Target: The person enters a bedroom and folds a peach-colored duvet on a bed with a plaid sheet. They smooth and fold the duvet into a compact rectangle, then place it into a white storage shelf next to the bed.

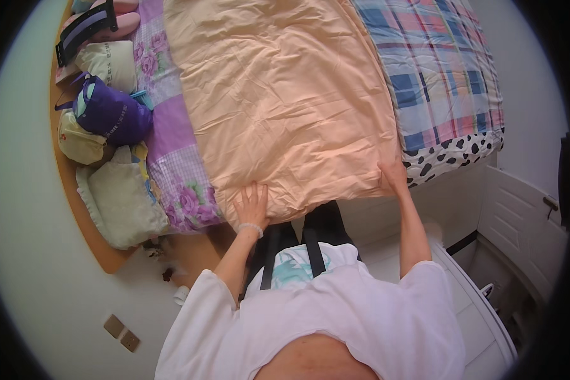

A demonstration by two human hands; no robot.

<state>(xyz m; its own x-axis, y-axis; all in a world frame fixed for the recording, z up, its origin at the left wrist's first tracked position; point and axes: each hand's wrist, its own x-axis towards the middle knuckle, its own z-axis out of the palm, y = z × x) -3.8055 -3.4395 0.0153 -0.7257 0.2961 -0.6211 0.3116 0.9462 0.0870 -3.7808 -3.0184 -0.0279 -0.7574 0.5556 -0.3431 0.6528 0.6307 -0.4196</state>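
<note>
A peach-coloured quilt [285, 99] lies spread over the bed before me, with small wrinkles across its surface. My left hand [252, 205] rests flat on its near left corner, fingers apart, a beaded bracelet at the wrist. At the near right corner, my right hand [393, 176] grips the quilt's edge, with some of its fingers hidden. Left of the quilt shows a purple floral-and-check sheet [173, 121]. To the right lies a plaid quilt [437, 71] with a black-spotted white border [456, 154], close beside my right hand.
Along the wooden headboard [76, 199] sit a purple bag [114, 114], a white printed pillow or bag [111, 64], a pale cushion [123, 202] and a black strap-like object [85, 31]. A white panelled door [522, 213] stands at right. Wall sockets [122, 332] are at lower left.
</note>
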